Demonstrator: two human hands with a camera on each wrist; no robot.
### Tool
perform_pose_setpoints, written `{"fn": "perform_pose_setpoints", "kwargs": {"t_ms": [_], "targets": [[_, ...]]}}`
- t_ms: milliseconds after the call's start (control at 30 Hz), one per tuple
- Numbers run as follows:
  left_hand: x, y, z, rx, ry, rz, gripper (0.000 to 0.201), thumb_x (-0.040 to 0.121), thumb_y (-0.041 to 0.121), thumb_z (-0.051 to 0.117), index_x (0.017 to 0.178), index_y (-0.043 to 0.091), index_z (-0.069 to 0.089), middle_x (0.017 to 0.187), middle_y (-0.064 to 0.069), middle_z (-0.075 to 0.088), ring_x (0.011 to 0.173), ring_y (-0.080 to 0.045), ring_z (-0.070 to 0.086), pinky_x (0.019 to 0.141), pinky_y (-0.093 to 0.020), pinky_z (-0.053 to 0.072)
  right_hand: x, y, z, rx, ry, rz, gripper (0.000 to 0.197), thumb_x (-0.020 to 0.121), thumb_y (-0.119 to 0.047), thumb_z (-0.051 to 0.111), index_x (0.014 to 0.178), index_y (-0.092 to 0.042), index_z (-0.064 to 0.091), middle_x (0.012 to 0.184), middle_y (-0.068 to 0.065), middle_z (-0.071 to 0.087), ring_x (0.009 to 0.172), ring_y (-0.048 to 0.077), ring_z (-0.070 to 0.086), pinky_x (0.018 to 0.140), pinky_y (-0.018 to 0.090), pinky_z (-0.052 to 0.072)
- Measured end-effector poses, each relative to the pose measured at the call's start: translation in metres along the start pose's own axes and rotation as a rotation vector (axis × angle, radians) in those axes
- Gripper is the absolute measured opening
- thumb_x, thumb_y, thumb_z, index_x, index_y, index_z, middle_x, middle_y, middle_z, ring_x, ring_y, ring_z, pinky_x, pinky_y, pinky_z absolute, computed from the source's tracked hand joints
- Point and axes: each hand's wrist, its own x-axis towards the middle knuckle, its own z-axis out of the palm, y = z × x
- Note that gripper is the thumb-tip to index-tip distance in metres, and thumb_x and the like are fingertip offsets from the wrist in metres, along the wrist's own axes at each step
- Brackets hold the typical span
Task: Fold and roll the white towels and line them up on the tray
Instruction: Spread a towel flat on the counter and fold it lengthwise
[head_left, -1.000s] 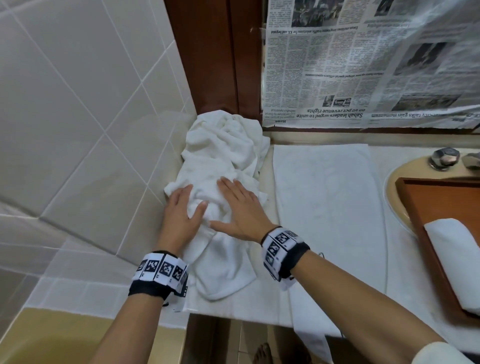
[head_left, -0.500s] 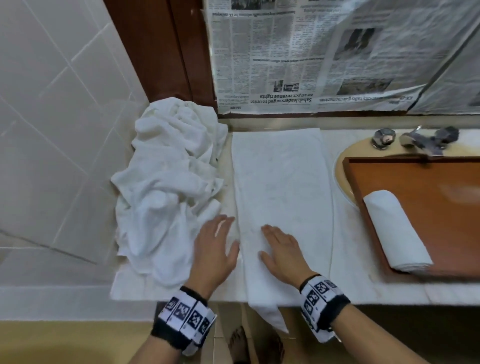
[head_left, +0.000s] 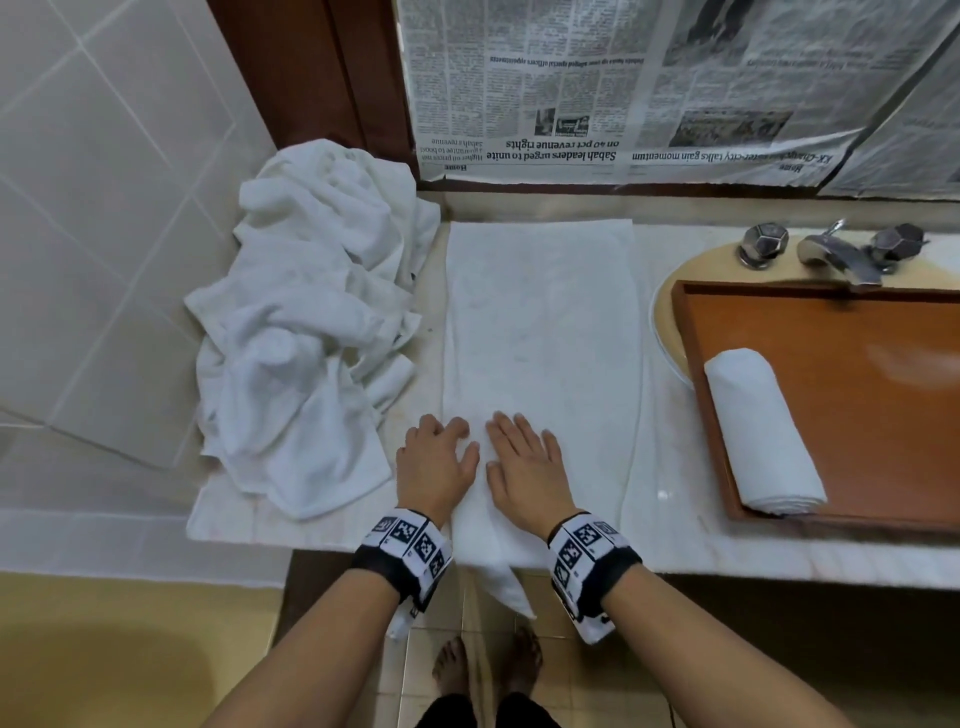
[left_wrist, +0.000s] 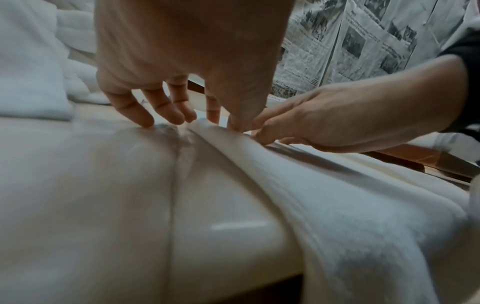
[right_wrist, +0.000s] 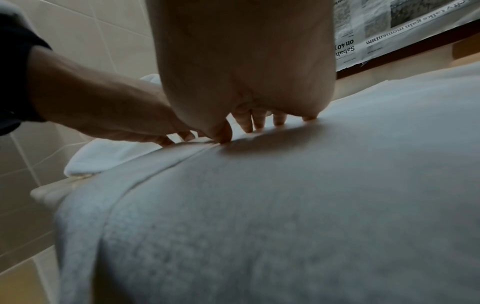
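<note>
- While a second ago both hands lay on the crumpled heap of white towels (head_left: 306, 343), they have now come across to the flat, lengthwise-folded white towel (head_left: 540, 332) spread on the pale marble counter (head_left: 675, 525) just right of that heap
- Left hand (head_left: 435, 462) sits at the flat towel's left edge near its near end, fingers bent with tips down on cloth and counter; I cannot tell from the left wrist view whether they pinch the hem or only press it
- Right hand (head_left: 524, 460), just beside the left one, lies on the same towel with fingers fairly straight, pressing, grasping nothing
- Near end of the flat towel hangs over the counter's front edge
- Right of the flat towel, an orange-brown wooden tray (head_left: 852, 415) rests over the sink and holds one rolled white towel (head_left: 761, 431) along its left side
- Judging by the shift, the heap is set aside for now and this towel is the one in hand; rolling from the near end looks to come next, and the heap remains to be done
</note>
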Motion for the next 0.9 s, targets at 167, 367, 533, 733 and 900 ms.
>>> {"fn": "perform_pose_setpoints", "kwargs": {"t_ms": [167,367,533,733,900], "targets": [[0.012,-0.003,-0.011,-0.049,-0.040,-0.054,0.022,0.093,0.037,0.058,0.093,0.016,0.056,0.088,-0.004,0.053,0.081,-0.026,0.057,0.068,-0.033,0.044,0.000,-0.003,-0.001,-0.013,0.017,0.015,0.083,0.083,-0.048,-0.004,0.159,-0.021,0.015,0.167,-0.006,0.007,0.153,0.015,0.001,0.122,0.043,-0.001],[0.002,-0.005,-0.024,-0.151,-0.078,-0.156,0.032,0.080,0.010,0.053,0.110,0.021,0.045,0.101,-0.002,0.051,0.088,-0.025,0.054,0.071,-0.038,0.046,0.001,-0.003,0.005,-0.014,0.040,0.027,0.079,0.086,-0.049,0.000,0.159,-0.023,0.015,0.166,-0.008,0.007,0.153,0.014,0.001,0.122,0.042,-0.003],[-0.011,-0.023,-0.020,-0.128,-0.060,-0.119,0.065,0.079,0.005,0.052,0.141,0.023,0.045,0.123,-0.010,0.047,0.102,-0.032,0.055,0.087,-0.043,0.052,0.000,0.000,0.007,0.012,0.076,0.014,0.077,0.088,-0.051,0.005,0.158,-0.023,0.020,0.166,-0.008,0.011,0.153,0.014,0.003,0.122,0.041,-0.002],[-0.014,-0.021,-0.016,-0.014,0.010,0.042,0.050,0.091,0.031,0.057,0.140,0.026,0.052,0.143,-0.004,0.041,0.118,-0.030,0.045,0.081,-0.039,0.050,0.002,-0.013,0.011,-0.006,0.115,-0.015,0.072,0.092,-0.049,0.016,0.157,-0.018,0.024,0.166,-0.003,0.014,0.153,0.018,0.006,0.122,0.049,0.006],[-0.010,-0.034,-0.021,-0.055,-0.033,-0.035,0.039,0.081,0.014,0.060,0.120,0.015,0.058,0.140,-0.007,0.040,0.118,-0.032,0.040,0.091,-0.038,0.043,0.001,-0.006,0.022,-0.069,0.082,-0.013,0.069,0.097,-0.055,0.012,0.159,-0.025,0.017,0.167,-0.008,0.008,0.154,0.017,0.000,0.122,0.047,-0.002]]}}
